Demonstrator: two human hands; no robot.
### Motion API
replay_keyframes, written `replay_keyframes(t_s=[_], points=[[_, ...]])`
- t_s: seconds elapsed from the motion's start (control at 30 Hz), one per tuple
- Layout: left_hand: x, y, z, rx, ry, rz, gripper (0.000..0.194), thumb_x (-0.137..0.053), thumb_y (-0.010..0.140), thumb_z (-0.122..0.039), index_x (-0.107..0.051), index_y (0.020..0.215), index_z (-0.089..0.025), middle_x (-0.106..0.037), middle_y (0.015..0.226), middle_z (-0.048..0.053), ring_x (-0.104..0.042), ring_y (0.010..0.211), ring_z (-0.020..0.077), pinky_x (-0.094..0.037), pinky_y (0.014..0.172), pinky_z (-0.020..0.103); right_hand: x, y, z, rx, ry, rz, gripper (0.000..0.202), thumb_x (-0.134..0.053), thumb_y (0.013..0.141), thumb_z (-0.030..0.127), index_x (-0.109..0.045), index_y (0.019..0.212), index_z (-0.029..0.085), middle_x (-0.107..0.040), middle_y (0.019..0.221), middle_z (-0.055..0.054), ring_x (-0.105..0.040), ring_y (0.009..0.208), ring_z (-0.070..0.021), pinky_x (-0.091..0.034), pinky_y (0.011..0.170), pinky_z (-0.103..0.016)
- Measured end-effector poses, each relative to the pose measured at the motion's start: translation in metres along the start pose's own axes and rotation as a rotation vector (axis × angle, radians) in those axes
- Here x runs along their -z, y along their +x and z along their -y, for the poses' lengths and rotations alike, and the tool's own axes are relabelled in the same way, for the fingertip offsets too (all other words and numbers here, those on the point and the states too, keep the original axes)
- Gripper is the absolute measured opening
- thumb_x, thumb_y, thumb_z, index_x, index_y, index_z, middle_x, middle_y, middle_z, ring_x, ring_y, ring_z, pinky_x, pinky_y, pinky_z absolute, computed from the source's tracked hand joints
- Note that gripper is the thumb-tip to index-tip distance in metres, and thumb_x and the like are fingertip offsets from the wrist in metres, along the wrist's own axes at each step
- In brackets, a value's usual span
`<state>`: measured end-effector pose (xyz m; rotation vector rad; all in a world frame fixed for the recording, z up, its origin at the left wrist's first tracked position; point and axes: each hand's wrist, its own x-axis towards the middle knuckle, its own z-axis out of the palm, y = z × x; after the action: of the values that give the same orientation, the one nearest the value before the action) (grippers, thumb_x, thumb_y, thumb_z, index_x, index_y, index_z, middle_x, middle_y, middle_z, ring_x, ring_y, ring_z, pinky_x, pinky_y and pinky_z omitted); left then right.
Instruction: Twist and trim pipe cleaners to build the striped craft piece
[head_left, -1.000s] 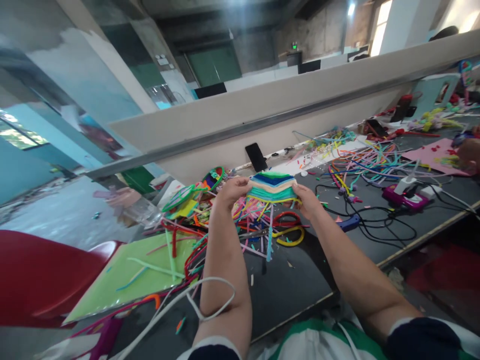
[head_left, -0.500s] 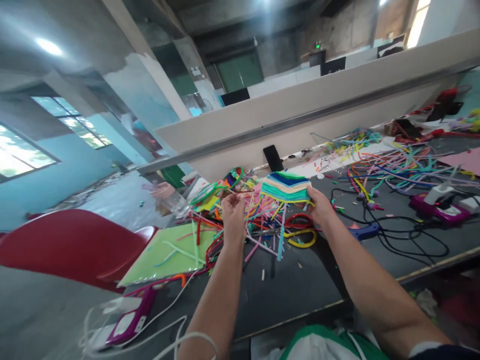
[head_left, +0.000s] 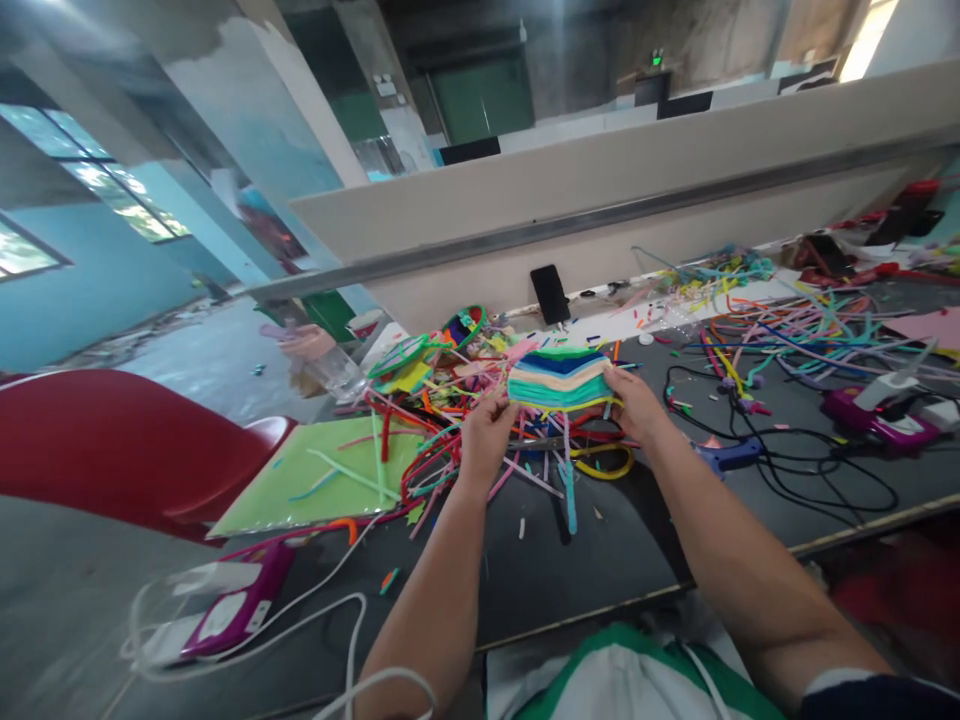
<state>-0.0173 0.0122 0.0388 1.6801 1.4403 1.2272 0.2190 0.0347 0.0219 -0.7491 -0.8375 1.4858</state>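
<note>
A striped piece of pipe cleaners (head_left: 559,380), in green, blue, peach, teal and yellow bands, is held up over the dark table. Its left edge is pinched in the fingers of my left hand (head_left: 487,430). My right hand (head_left: 634,400) grips the right edge, thumb toward the piece. Beneath it lie scissors with yellow and red handles (head_left: 607,470), partly hidden, and a heap of loose pipe cleaners (head_left: 442,440). One light blue strand (head_left: 571,495) lies below the piece.
A green sheet (head_left: 315,475) lies on the left, beside a red chair (head_left: 135,450). A phone (head_left: 550,294) leans on the divider. To the right are a blue glue gun (head_left: 727,455), black cables and a purple power strip (head_left: 877,420). Another purple strip (head_left: 240,605) sits lower left.
My left hand has moved right and now pinches the left edge of the striped piece, which it was apart from before. The camera view has shifted slightly.
</note>
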Motion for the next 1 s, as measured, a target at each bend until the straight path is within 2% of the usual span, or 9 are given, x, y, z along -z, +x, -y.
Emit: replay_keyframes(t_s=[0.1,0.37,0.47,0.53,0.6,0.67,0.77,0.87,1.0], points=[[0.003,-0.003,0.004,-0.073,0.119,-0.111,0.027,-0.056,0.077,-0.041,-0.060,0.064,-0.018,-0.049,0.056,-0.003,-0.044,0.057,0.0127,-0.034,0.057,0.025,0.001,0.001,-0.001,-0.012,-0.021,-0.003,0.031,-0.071,0.071,0.043,-0.069,0.092,0.020,-0.073,0.083,-0.004,-0.068,0.065,-0.0195,-0.058,0.053,-0.031],[0.006,-0.010,-0.002,-0.038,0.223,-0.110,0.034,-0.050,0.082,-0.039,-0.060,0.060,-0.016,-0.051,0.052,-0.002,-0.044,0.053,0.0118,-0.033,0.055,0.024,0.002,0.001,0.000,-0.023,-0.048,0.021,0.029,-0.066,0.076,0.041,-0.067,0.095,0.019,-0.073,0.083,-0.004,-0.068,0.066,-0.0187,-0.058,0.055,-0.030],[0.007,-0.010,-0.005,-0.032,0.079,-0.056,0.036,-0.053,0.082,-0.042,-0.060,0.058,-0.016,-0.048,0.050,-0.002,-0.044,0.052,0.0108,-0.034,0.054,0.023,0.003,0.000,0.003,-0.029,-0.049,0.031,0.029,-0.064,0.078,0.040,-0.066,0.097,0.018,-0.073,0.084,-0.005,-0.069,0.068,-0.0184,-0.058,0.058,-0.030],[0.008,-0.009,-0.007,0.006,-0.115,0.042,0.036,-0.055,0.081,-0.045,-0.062,0.061,-0.016,-0.051,0.051,-0.002,-0.047,0.052,0.0107,-0.036,0.053,0.022,0.005,0.000,0.004,-0.034,-0.046,0.035,0.028,-0.064,0.078,0.039,-0.066,0.097,0.018,-0.073,0.083,-0.005,-0.069,0.068,-0.0186,-0.058,0.058,-0.030],[0.009,-0.008,-0.008,0.076,-0.345,0.153,0.036,-0.057,0.080,-0.051,-0.066,0.077,-0.016,-0.060,0.060,0.000,-0.055,0.058,0.0126,-0.042,0.057,0.023,0.006,0.000,0.004,-0.044,-0.046,0.063,0.027,-0.064,0.078,0.039,-0.066,0.096,0.018,-0.073,0.082,-0.005,-0.068,0.066,-0.0184,-0.058,0.057,-0.031],[0.009,-0.009,-0.009,0.156,-0.552,0.219,0.044,-0.059,0.077,-0.055,-0.067,0.096,-0.017,-0.069,0.076,0.005,-0.063,0.070,0.0168,-0.049,0.063,0.026,0.006,0.000,0.003,-0.063,-0.054,0.117,0.027,-0.064,0.079,0.039,-0.066,0.094,0.017,-0.072,0.078,-0.005,-0.067,0.061,-0.0176,-0.058,0.054,-0.030],[0.008,-0.010,-0.007,0.253,-0.699,0.251,0.048,-0.068,0.071,-0.051,-0.067,0.101,-0.013,-0.072,0.088,0.010,-0.067,0.082,0.0221,-0.053,0.071,0.031,0.003,-0.004,0.001,-0.129,-0.073,0.194,0.027,-0.066,0.078,0.038,-0.067,0.094,0.017,-0.071,0.074,-0.004,-0.066,0.057,-0.0164,-0.058,0.051,-0.029],[0.006,-0.011,-0.005,0.331,-0.697,0.238,0.041,-0.078,0.065,-0.036,-0.069,0.096,-0.010,-0.073,0.084,0.011,-0.069,0.076,0.0230,-0.055,0.071,0.031,-0.002,-0.008,0.000,-0.213,-0.092,0.237,0.028,-0.067,0.077,0.038,-0.067,0.096,0.017,-0.072,0.076,-0.004,-0.066,0.059,-0.0168,-0.058,0.052,-0.030],[0.006,-0.010,-0.003,0.360,-0.705,0.171,0.038,-0.081,0.060,-0.027,-0.069,0.091,-0.010,-0.073,0.080,0.009,-0.069,0.066,0.0216,-0.057,0.066,0.030,-0.004,-0.009,0.002,-0.228,-0.154,0.147,0.026,-0.069,0.075,0.038,-0.069,0.094,0.020,-0.072,0.076,-0.002,-0.066,0.061,-0.0154,-0.057,0.054,-0.028]])
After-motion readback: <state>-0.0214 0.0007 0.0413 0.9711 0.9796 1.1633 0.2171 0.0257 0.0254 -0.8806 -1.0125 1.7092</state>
